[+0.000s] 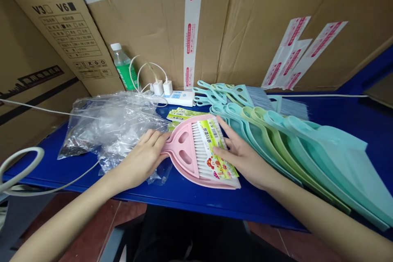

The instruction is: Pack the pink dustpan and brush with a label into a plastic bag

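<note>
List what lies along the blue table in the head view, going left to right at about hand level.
Clear plastic bags → left hand on the handle end → pink dustpan and brush set with its label card → right hand on the label → row of teal and green dustpans, on the blue table.

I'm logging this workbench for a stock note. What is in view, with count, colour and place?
pink dustpan: one, pink, brush nested in it, front centre
label: one, yellow-green card, lying on the brush
dustpan row: several overlapping, teal and light green, right
brushes: a few, teal, behind the row
plastic bags: a pile, clear, left
spare labels: a few, yellow-green, behind the pink dustpan
power strip: one, white, two chargers plugged in, back centre
bottle: one, green, white cap, back left
table: one, blue
cartons: brown, taped, along the back
left hand: on the pink dustpan's handle
right hand: flat on the label
</note>
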`<move>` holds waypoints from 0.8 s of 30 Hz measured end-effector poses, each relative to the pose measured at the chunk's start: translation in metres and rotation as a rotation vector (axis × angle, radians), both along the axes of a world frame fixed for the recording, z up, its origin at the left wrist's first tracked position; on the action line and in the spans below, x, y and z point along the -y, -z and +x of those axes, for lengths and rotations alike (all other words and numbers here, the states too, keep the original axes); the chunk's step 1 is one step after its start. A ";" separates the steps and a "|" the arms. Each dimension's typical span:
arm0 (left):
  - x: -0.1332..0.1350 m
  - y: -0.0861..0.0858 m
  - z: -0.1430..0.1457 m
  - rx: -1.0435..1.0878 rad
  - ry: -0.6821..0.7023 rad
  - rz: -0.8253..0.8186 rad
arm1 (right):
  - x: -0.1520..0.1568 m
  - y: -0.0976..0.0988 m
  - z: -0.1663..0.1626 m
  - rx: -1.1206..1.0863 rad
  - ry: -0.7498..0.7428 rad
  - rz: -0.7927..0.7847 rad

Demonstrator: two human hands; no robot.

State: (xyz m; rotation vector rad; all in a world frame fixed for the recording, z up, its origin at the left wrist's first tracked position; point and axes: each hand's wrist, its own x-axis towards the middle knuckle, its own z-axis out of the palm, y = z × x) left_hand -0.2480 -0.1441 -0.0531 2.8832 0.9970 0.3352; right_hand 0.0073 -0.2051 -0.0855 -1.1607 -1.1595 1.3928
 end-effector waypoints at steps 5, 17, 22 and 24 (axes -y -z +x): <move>-0.001 0.003 0.002 0.017 0.020 0.014 | -0.002 0.009 0.001 0.074 0.015 0.048; -0.003 0.005 0.003 0.054 0.028 -0.031 | 0.000 0.004 0.004 -0.024 0.038 -0.003; -0.004 0.005 -0.001 0.051 0.056 -0.072 | 0.002 0.002 0.010 0.007 -0.055 -0.074; -0.002 0.002 -0.002 0.067 0.053 -0.090 | 0.003 0.002 0.010 0.024 -0.029 -0.054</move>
